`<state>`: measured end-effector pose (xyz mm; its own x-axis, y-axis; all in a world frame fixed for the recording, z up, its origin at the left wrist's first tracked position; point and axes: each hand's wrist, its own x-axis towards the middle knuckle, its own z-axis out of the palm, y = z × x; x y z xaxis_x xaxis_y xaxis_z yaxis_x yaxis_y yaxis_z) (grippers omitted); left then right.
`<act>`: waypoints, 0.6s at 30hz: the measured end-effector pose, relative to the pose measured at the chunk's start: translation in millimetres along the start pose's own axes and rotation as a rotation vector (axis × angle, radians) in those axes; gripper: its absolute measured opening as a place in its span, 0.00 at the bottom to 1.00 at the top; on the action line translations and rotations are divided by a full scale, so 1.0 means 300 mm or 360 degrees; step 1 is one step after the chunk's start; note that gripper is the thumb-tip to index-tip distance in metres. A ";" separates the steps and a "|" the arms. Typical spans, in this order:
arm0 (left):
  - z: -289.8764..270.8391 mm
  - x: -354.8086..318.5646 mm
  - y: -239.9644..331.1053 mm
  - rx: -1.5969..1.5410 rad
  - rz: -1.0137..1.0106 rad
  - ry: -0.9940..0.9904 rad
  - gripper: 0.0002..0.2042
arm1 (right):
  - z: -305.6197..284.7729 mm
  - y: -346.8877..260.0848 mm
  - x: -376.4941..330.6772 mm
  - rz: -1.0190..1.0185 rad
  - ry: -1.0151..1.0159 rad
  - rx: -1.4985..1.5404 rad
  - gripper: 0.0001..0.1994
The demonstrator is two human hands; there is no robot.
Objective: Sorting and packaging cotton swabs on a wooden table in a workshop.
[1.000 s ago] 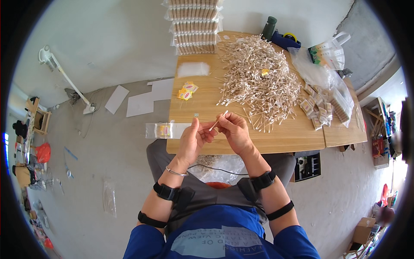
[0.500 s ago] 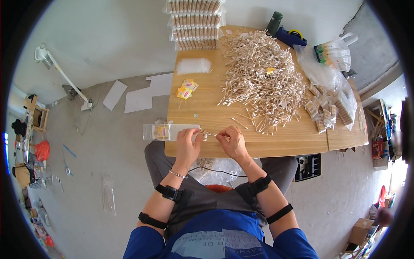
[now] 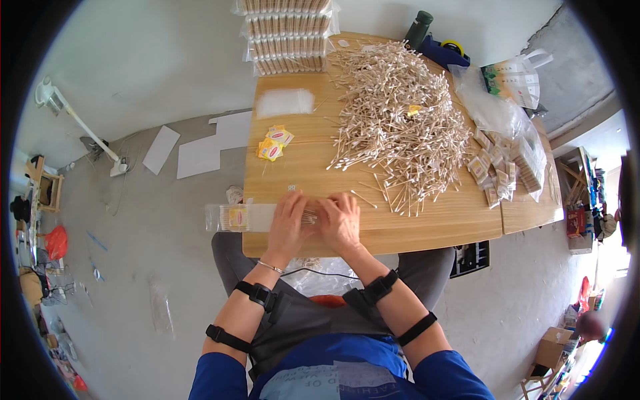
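Note:
At the table's front edge my two hands are close together, with a small bundle of cotton swabs (image 3: 309, 217) between them. My left hand (image 3: 288, 221) has its fingers curled over the swabs' left side. My right hand (image 3: 340, 220) closes on their right end, its fingertips partly hidden. Left of my left hand lies a clear plastic sleeve (image 3: 260, 217), holding a pack of swabs (image 3: 237, 217) with a yellow card. Further back on the table are several loose yellow cards (image 3: 272, 148) and a stack of clear bags (image 3: 285, 103).
A large heap of loose cotton swabs (image 3: 400, 120) covers the table's middle. Filled packs (image 3: 485, 167) and a plastic bag (image 3: 530, 163) lie at the right. Stacked swab packs (image 3: 288, 40) stand at the back left, a dark green bottle (image 3: 419, 29) and blue tape dispenser (image 3: 443, 53) at the back.
My right hand has moved in against my left, and the gap between them has narrowed. The swabs that stretched across it are now mostly covered. The whole view has shifted slightly.

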<state>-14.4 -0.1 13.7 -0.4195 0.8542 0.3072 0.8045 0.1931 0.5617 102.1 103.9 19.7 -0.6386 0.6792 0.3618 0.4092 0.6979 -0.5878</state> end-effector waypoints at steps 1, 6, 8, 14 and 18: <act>0.005 -0.005 0.010 0.0048 0.0045 0.0013 0.32 | -0.025 0.019 -0.006 0.0002 0.0002 -0.0011 0.13; -0.001 -0.008 0.032 0.0074 0.0052 0.0030 0.28 | -0.111 0.164 -0.040 0.0425 0.0361 -0.0302 0.08; -0.002 0.006 0.041 0.0120 0.0084 -0.0022 0.27 | -0.097 0.186 -0.024 0.0395 0.0270 -0.0181 0.07; 0.009 0.009 0.047 0.0144 0.0026 0.0120 0.32 | 0.002 0.097 0.052 0.0215 0.0039 0.0085 0.07; 0.028 0.016 0.022 0.0284 0.0149 0.0052 0.33 | 0.046 0.046 0.030 -0.0138 -0.0197 0.0344 0.09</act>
<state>-7.6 9.2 12.4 -0.3504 0.8570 0.3779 0.9012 0.1986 0.3852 93.1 116.4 4.9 -0.7457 0.5765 0.3340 0.2093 0.6786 -0.7041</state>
